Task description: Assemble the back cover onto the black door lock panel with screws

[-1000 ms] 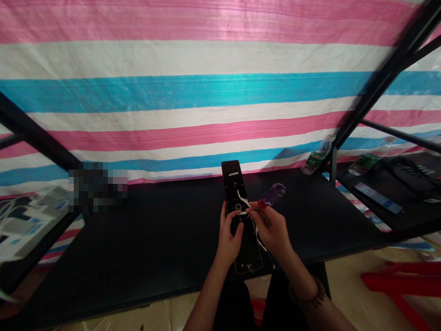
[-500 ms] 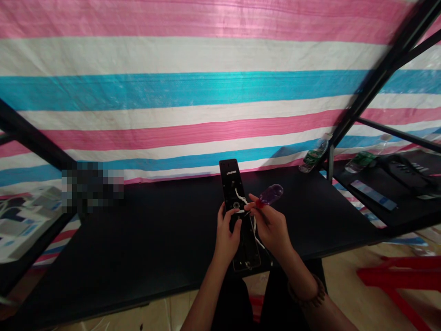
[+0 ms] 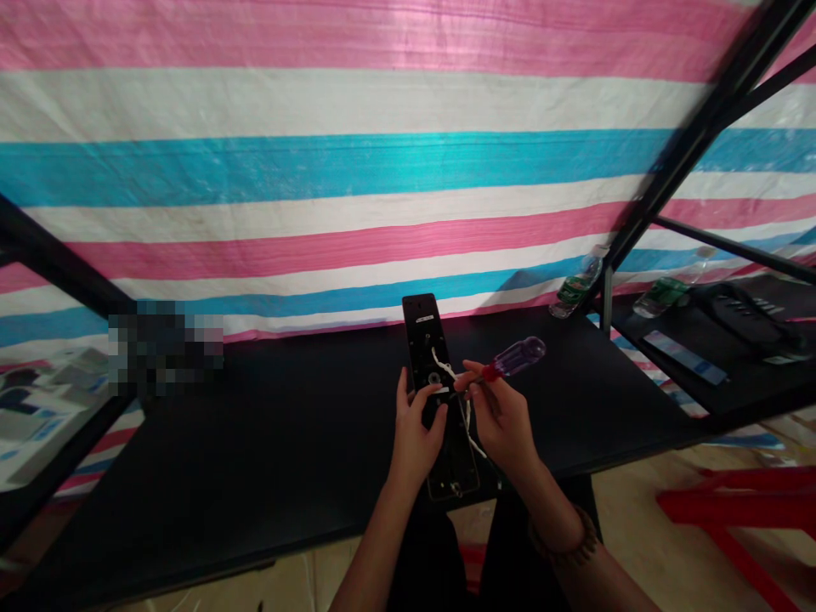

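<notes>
A long black panel [image 3: 424, 340], perhaps the back of a door lock, lies lengthwise on the black table with its inner side up. White wires [image 3: 470, 425] run over it and past its right edge. My left hand [image 3: 417, 425] grips the panel's left side, index finger and thumb resting on its face by a small white piece [image 3: 444, 390]. In my right hand [image 3: 507, 416] is a screwdriver [image 3: 519, 356] with a clear purple handle and red collar. It slants down to the left, its shaft pointing at the panel beside that white piece; the tip is hard to make out.
On the black table [image 3: 286, 450], a plastic bottle [image 3: 575, 287] leans near the frame post at right. Beyond the post are another bottle [image 3: 666, 293], a black handled object [image 3: 739, 314] and a flat box [image 3: 685, 357]. White boxes [image 3: 44, 425] stand left; a red stool [image 3: 745, 506] stands right.
The screwdriver's handle has swung right and lies at a lower slant, showing more of its length. My left hand and the panel keep nearly the same place; the view has shifted slightly.
</notes>
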`<state>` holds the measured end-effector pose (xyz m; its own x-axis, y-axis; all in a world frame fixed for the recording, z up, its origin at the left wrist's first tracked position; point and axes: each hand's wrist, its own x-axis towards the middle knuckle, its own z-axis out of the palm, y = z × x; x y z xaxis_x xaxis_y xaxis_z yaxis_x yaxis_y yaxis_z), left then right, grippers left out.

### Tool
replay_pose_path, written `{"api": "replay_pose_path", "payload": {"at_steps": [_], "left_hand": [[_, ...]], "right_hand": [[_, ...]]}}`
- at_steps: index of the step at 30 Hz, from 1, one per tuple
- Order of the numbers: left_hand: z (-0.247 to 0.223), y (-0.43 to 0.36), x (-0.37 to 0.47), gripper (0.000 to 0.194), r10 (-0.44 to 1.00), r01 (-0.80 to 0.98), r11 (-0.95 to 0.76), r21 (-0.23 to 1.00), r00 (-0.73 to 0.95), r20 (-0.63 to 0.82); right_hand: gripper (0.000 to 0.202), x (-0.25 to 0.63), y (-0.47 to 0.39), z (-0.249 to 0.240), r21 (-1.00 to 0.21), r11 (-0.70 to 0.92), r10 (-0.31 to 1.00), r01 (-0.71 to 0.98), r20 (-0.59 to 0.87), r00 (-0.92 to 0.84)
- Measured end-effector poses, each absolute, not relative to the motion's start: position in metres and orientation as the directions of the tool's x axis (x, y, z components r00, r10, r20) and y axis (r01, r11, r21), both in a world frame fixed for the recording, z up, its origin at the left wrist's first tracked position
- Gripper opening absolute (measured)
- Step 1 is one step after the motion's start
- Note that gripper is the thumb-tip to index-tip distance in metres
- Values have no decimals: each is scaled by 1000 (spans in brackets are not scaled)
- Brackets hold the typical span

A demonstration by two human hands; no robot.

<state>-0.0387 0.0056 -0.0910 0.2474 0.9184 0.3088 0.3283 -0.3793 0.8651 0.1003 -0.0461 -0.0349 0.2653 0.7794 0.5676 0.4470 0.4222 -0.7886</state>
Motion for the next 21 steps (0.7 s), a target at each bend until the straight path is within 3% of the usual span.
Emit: {"api": "replay_pose_path", "payload": {"at_steps": [8,13,21], "left_hand": [[-104,5,-39,51,911,264,-385,884,260,319],[-113,-2,-42,74,938,114,-257,960,267,220],[-118,-3,-41,74,943,87,-193,977,293,160]], "right_hand": [[31,100,-45,-31,-720,450,752,529,625,211],[29,102,-46,-28,-708,436,753,555,625,206],[29,101,-46,-30,-701,438,751,563,630,199]]}}
